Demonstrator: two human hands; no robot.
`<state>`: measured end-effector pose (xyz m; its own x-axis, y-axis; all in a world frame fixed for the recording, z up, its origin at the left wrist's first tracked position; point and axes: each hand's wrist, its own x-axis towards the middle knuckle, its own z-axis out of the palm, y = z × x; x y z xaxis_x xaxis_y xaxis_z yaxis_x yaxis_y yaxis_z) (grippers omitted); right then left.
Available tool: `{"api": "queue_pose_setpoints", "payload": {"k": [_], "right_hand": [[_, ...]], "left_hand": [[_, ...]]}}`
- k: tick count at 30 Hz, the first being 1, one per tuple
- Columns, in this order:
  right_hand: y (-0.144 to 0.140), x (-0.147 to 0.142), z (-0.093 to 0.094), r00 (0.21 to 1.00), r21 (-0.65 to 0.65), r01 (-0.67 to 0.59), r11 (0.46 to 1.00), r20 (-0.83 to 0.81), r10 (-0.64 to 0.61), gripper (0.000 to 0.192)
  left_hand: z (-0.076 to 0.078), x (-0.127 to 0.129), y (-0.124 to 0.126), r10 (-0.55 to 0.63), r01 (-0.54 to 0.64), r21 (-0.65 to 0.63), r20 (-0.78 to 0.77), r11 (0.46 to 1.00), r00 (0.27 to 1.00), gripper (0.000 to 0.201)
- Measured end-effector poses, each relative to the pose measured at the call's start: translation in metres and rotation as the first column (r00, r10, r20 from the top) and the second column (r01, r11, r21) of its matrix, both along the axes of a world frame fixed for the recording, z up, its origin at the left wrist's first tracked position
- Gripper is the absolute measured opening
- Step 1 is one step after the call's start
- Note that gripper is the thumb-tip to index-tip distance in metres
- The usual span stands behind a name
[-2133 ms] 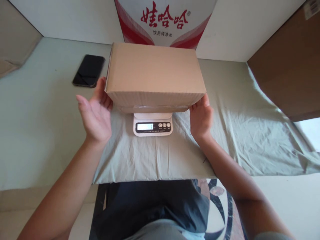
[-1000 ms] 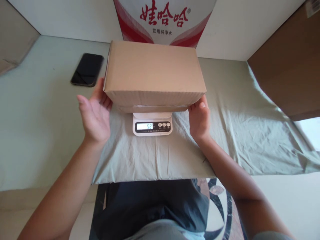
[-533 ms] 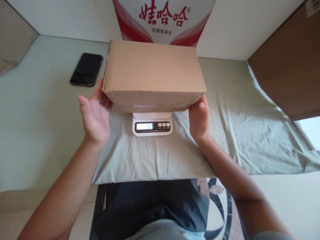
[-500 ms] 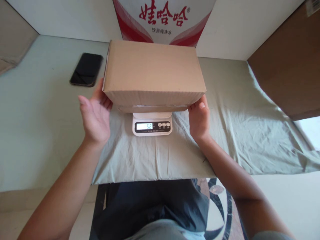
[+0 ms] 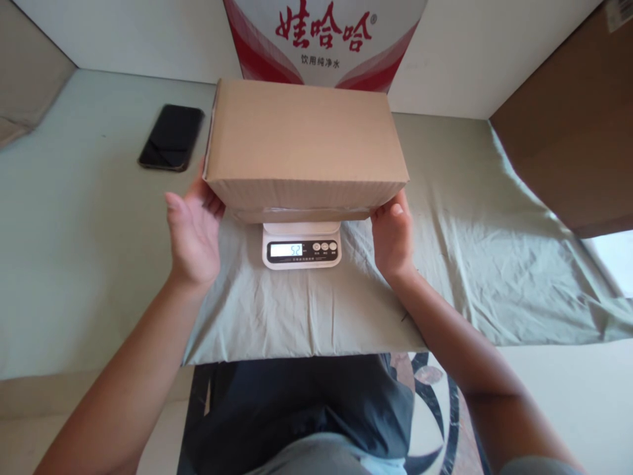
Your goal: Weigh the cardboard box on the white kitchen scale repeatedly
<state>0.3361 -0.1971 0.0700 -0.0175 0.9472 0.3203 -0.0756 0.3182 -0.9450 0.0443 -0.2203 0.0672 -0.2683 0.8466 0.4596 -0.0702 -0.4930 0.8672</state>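
Observation:
A closed brown cardboard box (image 5: 306,135) sits over a small white digital scale (image 5: 302,264), hiding most of its platform. The lit display of the scale appears to read 52. My left hand (image 5: 194,231) is at the box's lower left corner, thumb held away from the cardboard and fingers partly hidden behind its edge. At the opposite lower corner, my right hand (image 5: 393,234) supports the box with its fingers curled beneath and the thumb near the edge. The box's underside is largely out of sight.
A black phone (image 5: 171,137) lies on the green cloth (image 5: 89,264) to the left of the box. Behind stands a white and red carton (image 5: 324,46) with Chinese lettering. Large brown cardboard (image 5: 568,125) rises at the right, and more cardboard (image 5: 30,66) at the far left.
My left hand has shifted slightly right, closer in at the box's corner. My right hand has barely moved. The box stays in place, and the display still appears to read 52.

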Motion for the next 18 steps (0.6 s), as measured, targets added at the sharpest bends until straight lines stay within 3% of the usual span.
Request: {"api": "queue_pose_setpoints", "payload": {"k": [18], "right_hand": [[0.001,0.000,-0.004,1.000,-0.013,-0.005,1.000,0.009,0.005,0.058]], "left_hand": [[-0.009,-0.001,-0.001,0.014,-0.014,-0.022,0.005,1.000,1.000,0.105]]}}
